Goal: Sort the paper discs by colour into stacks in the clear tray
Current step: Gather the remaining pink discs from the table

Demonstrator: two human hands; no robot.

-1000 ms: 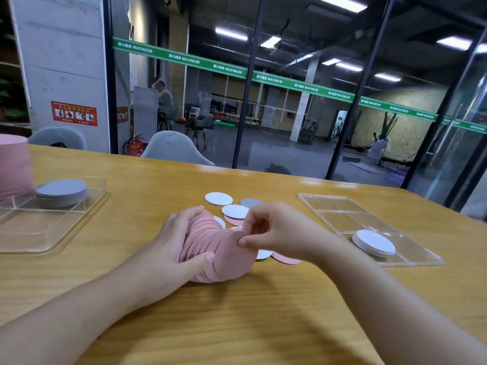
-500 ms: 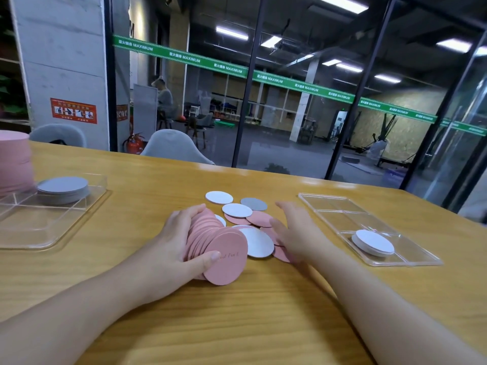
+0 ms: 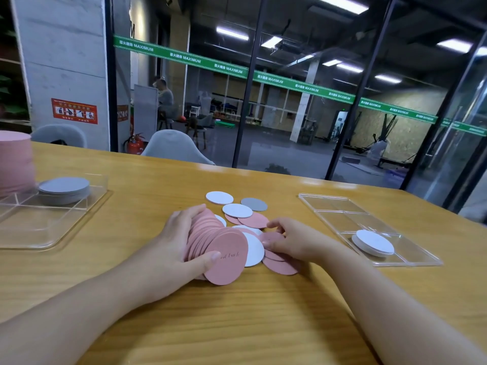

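My left hand holds a fanned stack of pink discs on edge at the table's middle. My right hand rests on the loose pile, its fingertips pinching a pink disc. More loose pink discs, white discs and one grey disc lie spread behind and beside the hands. The clear tray on the left carries a grey stack and a tall pink stack. The clear tray on the right has a white stack.
The wooden table runs to a glass wall at the back. Grey chairs stand behind the far edge. A person sits far off beyond the glass.
My right hand let go of the pink stack's front disc, dropped to the loose pile on the right and now curls its fingers on a pink disc. The left hand kept still.
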